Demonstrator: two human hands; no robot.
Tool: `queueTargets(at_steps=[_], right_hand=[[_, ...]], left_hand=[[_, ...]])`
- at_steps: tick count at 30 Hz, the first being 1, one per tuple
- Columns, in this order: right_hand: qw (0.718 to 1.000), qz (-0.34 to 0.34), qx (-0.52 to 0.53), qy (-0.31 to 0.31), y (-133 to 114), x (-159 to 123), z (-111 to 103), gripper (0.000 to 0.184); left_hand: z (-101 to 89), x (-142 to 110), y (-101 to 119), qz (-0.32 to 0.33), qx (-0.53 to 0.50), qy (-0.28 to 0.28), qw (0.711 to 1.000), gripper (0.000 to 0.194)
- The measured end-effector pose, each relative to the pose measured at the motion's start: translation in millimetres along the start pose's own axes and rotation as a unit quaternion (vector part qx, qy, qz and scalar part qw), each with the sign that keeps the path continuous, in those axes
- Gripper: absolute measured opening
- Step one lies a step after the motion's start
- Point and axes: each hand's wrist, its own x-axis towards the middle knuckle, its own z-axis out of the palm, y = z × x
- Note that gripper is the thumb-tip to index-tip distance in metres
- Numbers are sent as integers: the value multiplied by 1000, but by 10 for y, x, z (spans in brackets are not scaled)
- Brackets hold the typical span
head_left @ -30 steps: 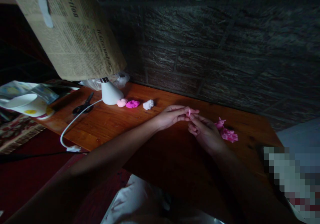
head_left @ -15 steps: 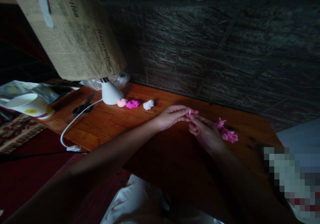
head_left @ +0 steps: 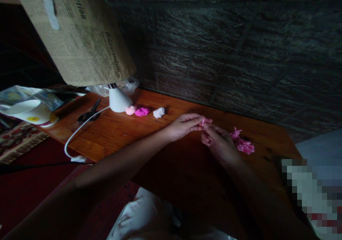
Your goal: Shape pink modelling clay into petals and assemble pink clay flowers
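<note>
Over the wooden table, my left hand [head_left: 185, 125] and my right hand [head_left: 219, 142] meet at the fingertips. Between them they pinch a small piece of pink clay [head_left: 203, 122], mostly covered by the fingers. Just beyond my right hand lie pink clay flowers [head_left: 245, 146] with ragged petals, partly hidden behind the hand. To the left of my left hand sit three lumps of clay: a white one [head_left: 159, 112], a bright magenta one [head_left: 141, 112] and a pale pink one [head_left: 130, 110].
A lamp with a white base [head_left: 119, 101] and newsprint shade [head_left: 91, 44] stands at the back left, its cord [head_left: 70, 140] running over the table edge. Black scissors [head_left: 91, 114] and a paper cup [head_left: 33, 112] lie further left. A dark brick wall [head_left: 213, 54] rises behind the table.
Both hands stay almost in the same place, still pinching the pink clay piece. Only slight shifts of the fingers show; the things on the table have not moved.
</note>
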Motion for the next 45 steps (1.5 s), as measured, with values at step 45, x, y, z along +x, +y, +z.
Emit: queueTargets(at_steps=[45], right_hand=[[994, -51, -73, 58, -81, 53, -158, 30]], left_hand=[[-61, 12, 28, -58, -1, 24, 998, 40]])
